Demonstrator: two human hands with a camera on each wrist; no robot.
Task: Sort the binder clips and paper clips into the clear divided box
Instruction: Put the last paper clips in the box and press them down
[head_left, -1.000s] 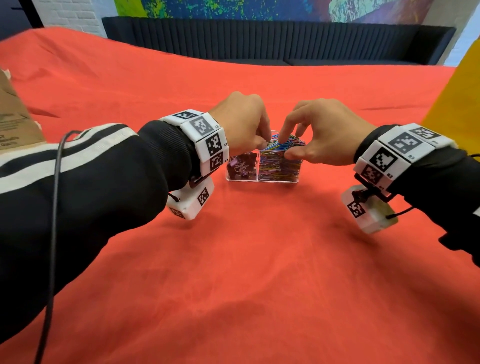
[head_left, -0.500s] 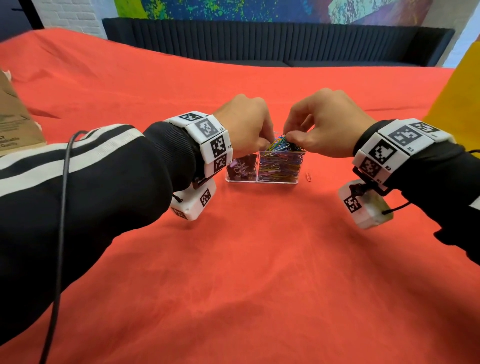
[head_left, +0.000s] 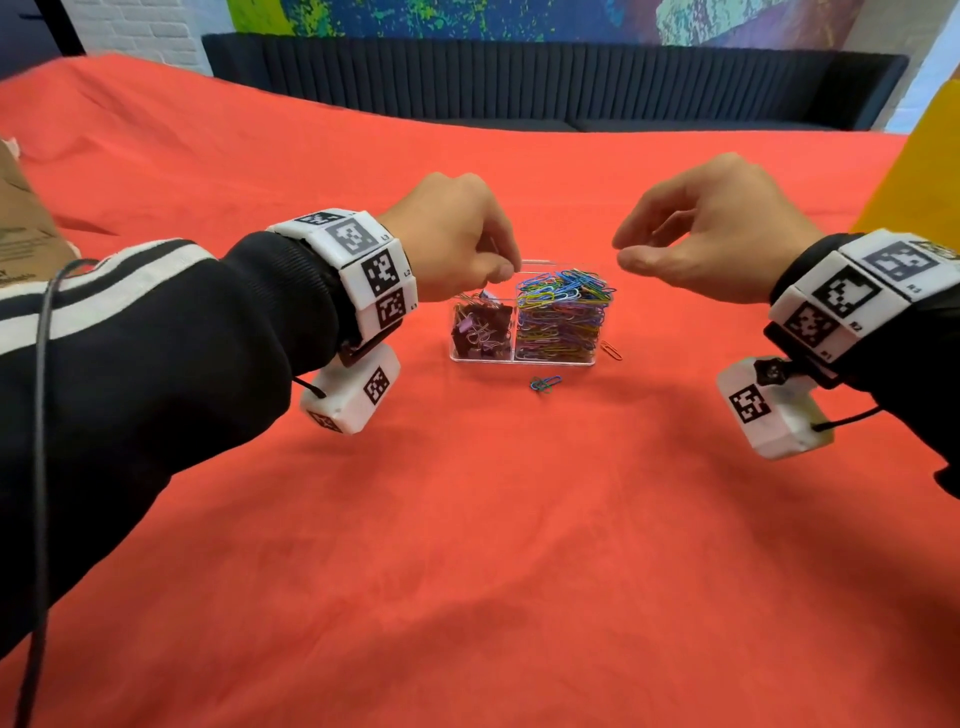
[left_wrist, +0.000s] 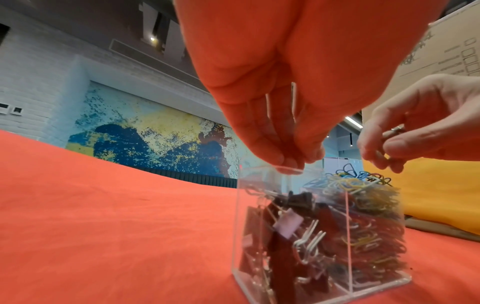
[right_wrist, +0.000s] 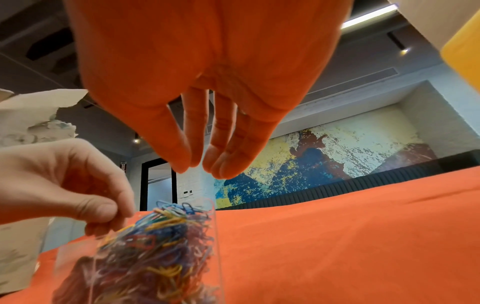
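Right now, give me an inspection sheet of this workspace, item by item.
Surface: red cloth, wrinkled, covering the table.
Job's things: clear box upright; binder clips in its left compartment, paper clips heaped above the rim in the right one.
Clutter: loose orange clip beside the box's right wall; small blue-green clip bunch in front of it.
Grippers: left hand with fingers on the box's rim; right hand above the box, fingers relaxed, holding nothing.
Cables: black cable along the left sleeve.
Surroundings: cardboard box, dark sofa, painted wall.
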